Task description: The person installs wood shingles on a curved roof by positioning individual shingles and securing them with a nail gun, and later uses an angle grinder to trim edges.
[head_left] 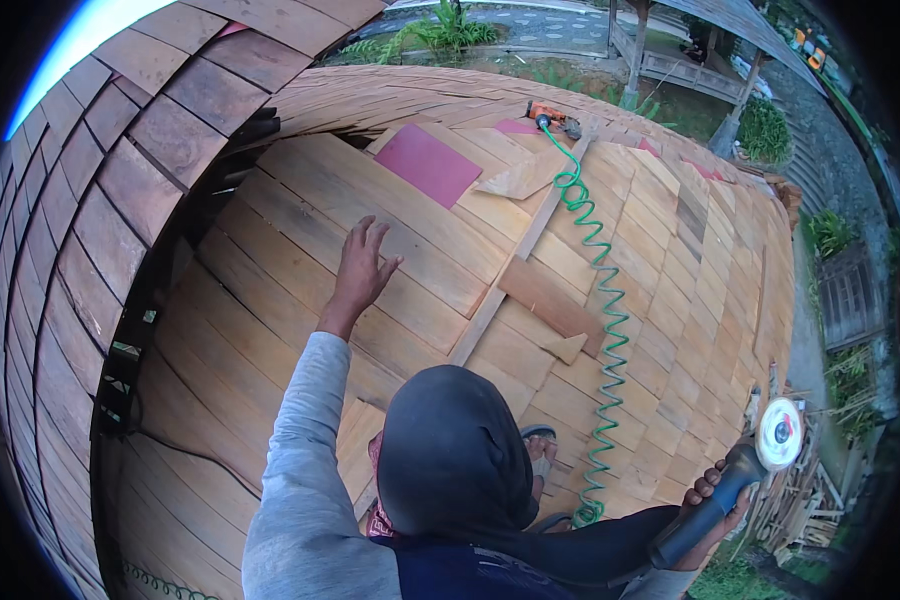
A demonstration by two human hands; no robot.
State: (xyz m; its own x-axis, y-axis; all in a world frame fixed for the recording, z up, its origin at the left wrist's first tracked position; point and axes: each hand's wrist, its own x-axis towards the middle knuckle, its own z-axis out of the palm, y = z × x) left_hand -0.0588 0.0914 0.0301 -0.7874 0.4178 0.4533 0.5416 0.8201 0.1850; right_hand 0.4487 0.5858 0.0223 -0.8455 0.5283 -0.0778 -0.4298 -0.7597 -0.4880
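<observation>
My left hand (360,268) hangs over the wooden roof boards (280,235), fingers spread and nothing in them. My right hand (715,490), at the lower right, is wrapped round the body of an angle grinder (710,505). The grinder's pale round disc (778,434) points up and outward, apart from any wood; whether it spins I cannot tell. Between my arms are my knees in dark trousers (460,440) and a sandalled foot (540,455). A straight wooden batten (515,260) runs slantwise across the roof, beyond my knees. A brown board (550,298) lies against it.
An orange-and-black air tool (553,118) rests near the batten's far end, with a green coiled hose (610,330) trailing back. A pink sheet (428,165) and wood offcut (567,348) lie on the shingles. A steep shingled roof (120,150) rises left. The roof edge drops off right.
</observation>
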